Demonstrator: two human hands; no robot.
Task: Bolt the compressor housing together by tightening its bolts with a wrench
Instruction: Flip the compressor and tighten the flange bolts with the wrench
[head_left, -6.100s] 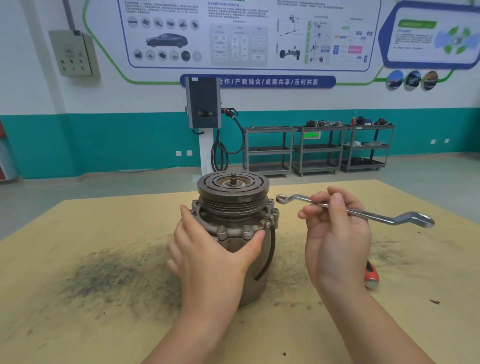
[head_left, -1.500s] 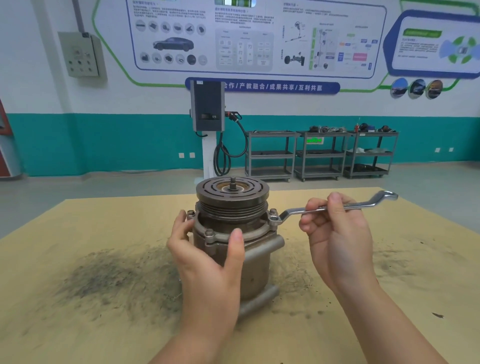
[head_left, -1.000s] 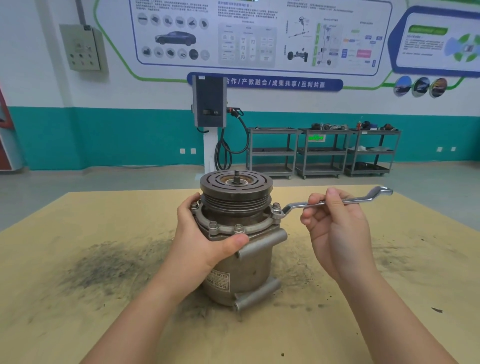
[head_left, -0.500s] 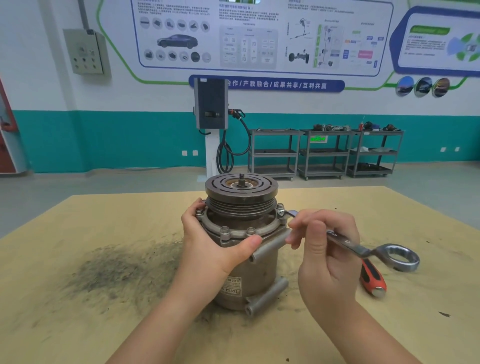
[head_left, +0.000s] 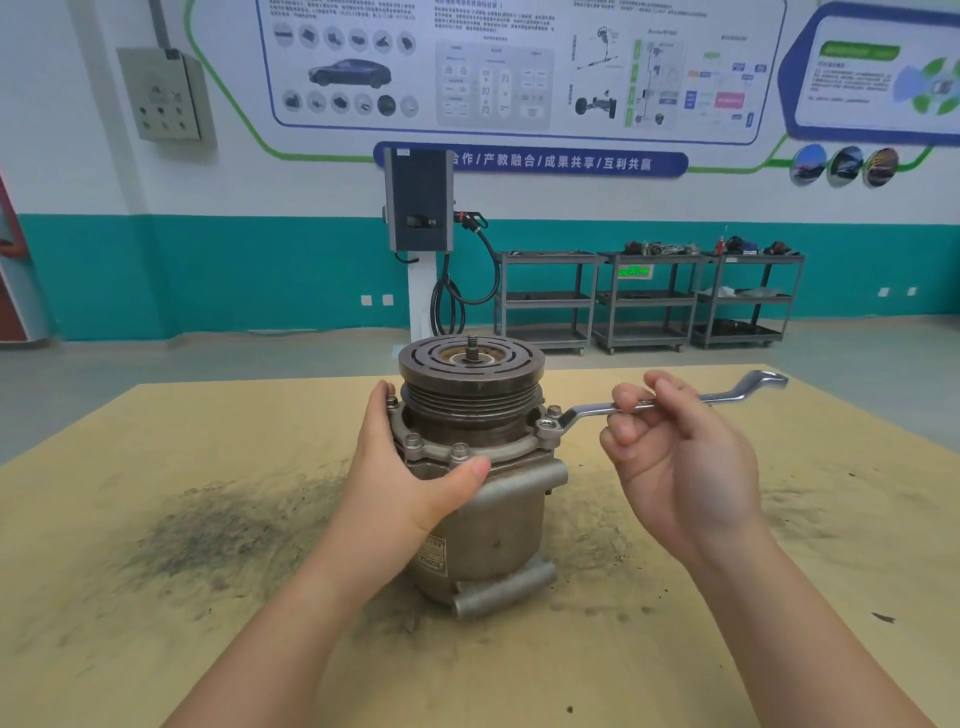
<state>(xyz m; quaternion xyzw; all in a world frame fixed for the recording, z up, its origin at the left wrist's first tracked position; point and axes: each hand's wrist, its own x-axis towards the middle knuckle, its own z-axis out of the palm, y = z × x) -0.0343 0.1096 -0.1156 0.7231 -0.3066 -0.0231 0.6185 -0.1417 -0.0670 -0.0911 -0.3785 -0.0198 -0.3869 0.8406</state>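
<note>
Metal housing (head_left: 488, 525) between hands; wrench (head_left: 670, 402) on bolt (head_left: 551, 425).

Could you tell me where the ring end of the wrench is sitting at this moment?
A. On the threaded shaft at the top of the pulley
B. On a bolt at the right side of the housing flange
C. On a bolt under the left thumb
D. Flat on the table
B: the wrench, pinched by the right hand, has its ring end on the right-side flange bolt of the compressor housing, which the left hand grips.
</note>
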